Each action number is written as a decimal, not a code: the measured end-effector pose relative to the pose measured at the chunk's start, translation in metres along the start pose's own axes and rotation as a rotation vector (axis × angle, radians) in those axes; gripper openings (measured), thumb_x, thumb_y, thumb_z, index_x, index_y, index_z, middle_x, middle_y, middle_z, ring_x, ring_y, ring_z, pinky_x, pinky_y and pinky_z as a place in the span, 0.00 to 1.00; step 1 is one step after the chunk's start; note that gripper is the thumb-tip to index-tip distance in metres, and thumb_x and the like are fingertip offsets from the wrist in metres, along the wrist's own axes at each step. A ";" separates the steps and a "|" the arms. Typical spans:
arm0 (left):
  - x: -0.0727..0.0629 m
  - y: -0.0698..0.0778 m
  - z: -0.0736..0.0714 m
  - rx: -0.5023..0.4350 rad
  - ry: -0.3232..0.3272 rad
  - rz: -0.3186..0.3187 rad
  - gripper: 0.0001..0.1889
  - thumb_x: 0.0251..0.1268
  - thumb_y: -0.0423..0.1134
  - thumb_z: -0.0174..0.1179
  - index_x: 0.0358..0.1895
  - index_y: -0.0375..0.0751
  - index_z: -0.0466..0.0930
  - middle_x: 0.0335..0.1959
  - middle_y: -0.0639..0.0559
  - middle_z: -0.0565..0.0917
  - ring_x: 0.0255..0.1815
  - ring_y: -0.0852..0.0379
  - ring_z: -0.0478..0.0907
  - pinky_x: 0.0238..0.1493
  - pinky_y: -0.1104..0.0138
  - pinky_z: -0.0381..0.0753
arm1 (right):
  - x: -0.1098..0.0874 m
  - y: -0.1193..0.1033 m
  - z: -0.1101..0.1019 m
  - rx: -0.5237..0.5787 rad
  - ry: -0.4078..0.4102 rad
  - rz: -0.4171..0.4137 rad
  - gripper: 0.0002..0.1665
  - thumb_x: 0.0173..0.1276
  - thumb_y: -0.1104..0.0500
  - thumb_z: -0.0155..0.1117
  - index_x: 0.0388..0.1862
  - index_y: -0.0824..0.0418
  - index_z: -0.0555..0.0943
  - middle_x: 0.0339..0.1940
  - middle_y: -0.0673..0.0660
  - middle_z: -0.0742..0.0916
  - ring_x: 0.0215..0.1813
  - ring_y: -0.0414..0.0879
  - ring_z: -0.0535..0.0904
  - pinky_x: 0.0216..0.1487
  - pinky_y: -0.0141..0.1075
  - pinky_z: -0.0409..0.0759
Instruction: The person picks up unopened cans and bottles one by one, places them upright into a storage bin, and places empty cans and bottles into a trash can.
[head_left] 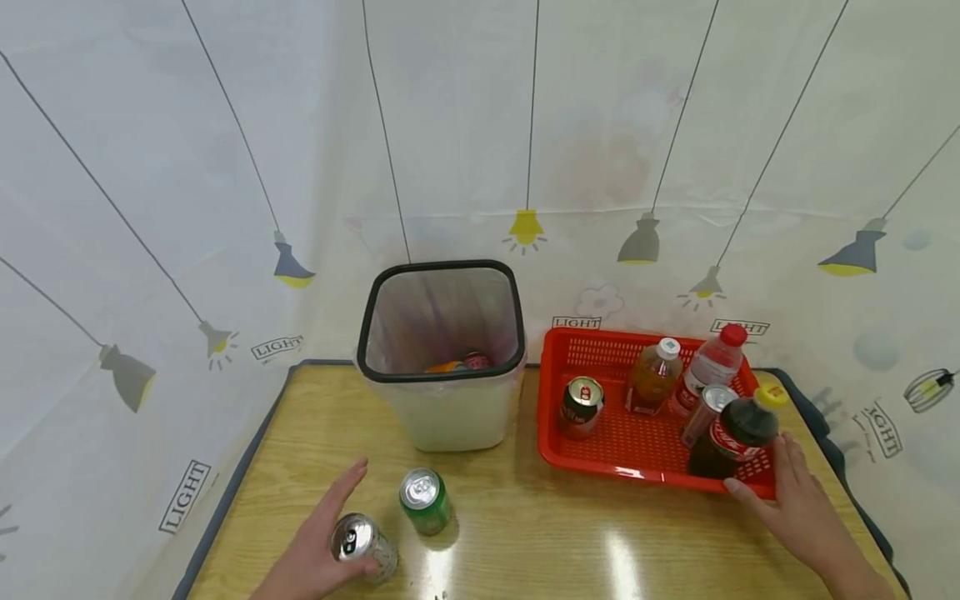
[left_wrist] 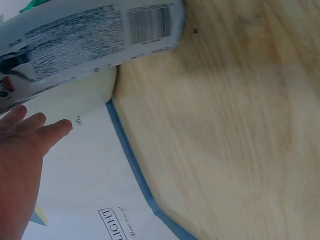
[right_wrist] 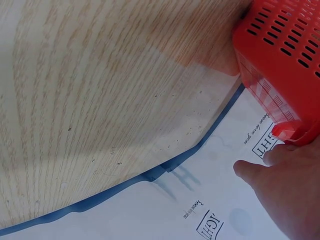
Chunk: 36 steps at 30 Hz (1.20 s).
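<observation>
My left hand (head_left: pixel 318 537) is spread around a pale printed can (head_left: pixel 382 557) standing on the table, its thumb across the near side. In the left wrist view the fingertips (left_wrist: pixel 60 129) are extended beside the can (left_wrist: pixel 95 42), and no firm grip shows. A green can (head_left: pixel 429 504) stands just to the right. At the near right corner of a red plastic basket (head_left: pixel 600 467), my right hand (head_left: pixel 806 508) lies with thumb and fingers spread, touching the rim. The closest thing inside is a dark cola bottle (head_left: pixel 738 433) with a yellow cap, leaning over the corner.
A bin (head_left: pixel 450 417) with a black rim and clear liner stands at the back, with a few items inside. The basket also holds a black can (head_left: pixel 581 404), an amber drink bottle (head_left: pixel 654 379), a red-capped bottle (head_left: pixel 708 367) and a silver-topped can (head_left: pixel 705 415). A printed sheet (head_left: pixel 465 125) hangs behind.
</observation>
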<state>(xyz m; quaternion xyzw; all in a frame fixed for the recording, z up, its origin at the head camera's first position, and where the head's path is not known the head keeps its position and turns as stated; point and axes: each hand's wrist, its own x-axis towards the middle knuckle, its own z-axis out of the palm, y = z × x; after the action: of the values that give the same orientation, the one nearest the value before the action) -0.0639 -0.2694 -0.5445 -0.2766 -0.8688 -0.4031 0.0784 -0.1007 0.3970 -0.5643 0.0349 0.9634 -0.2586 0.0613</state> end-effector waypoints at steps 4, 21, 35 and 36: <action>-0.003 -0.006 0.007 0.043 0.010 -0.003 0.62 0.43 0.57 0.83 0.81 0.40 0.58 0.77 0.39 0.68 0.77 0.65 0.59 0.70 0.78 0.58 | -0.001 0.000 0.000 -0.007 0.007 0.009 0.70 0.75 0.30 0.56 0.80 0.71 0.24 0.78 0.83 0.35 0.76 0.84 0.35 0.63 0.82 0.46; -0.005 0.002 0.022 -0.030 0.132 -0.149 0.24 0.49 0.30 0.79 0.49 0.53 0.82 0.42 0.58 0.88 0.38 0.67 0.83 0.37 0.72 0.82 | -0.002 -0.006 -0.005 -0.009 -0.014 0.035 0.71 0.74 0.30 0.57 0.80 0.70 0.23 0.78 0.82 0.34 0.76 0.83 0.36 0.65 0.81 0.44; 0.029 0.060 -0.002 -0.066 0.138 0.050 0.25 0.49 0.30 0.78 0.51 0.53 0.81 0.42 0.59 0.87 0.35 0.66 0.83 0.36 0.75 0.81 | -0.002 -0.005 -0.002 0.001 0.002 0.027 0.70 0.74 0.30 0.58 0.81 0.69 0.23 0.79 0.81 0.34 0.76 0.83 0.36 0.65 0.81 0.43; 0.033 0.065 -0.003 -0.083 0.131 0.075 0.25 0.49 0.30 0.77 0.51 0.52 0.81 0.42 0.58 0.87 0.35 0.65 0.83 0.36 0.75 0.81 | -0.002 -0.005 -0.002 0.003 0.002 0.026 0.70 0.74 0.30 0.58 0.81 0.69 0.24 0.79 0.81 0.34 0.76 0.83 0.36 0.65 0.81 0.43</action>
<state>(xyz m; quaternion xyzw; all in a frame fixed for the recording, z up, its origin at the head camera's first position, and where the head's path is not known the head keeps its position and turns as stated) -0.0568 -0.2238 -0.4882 -0.2848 -0.8335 -0.4528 0.1384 -0.0992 0.3937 -0.5604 0.0475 0.9626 -0.2590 0.0636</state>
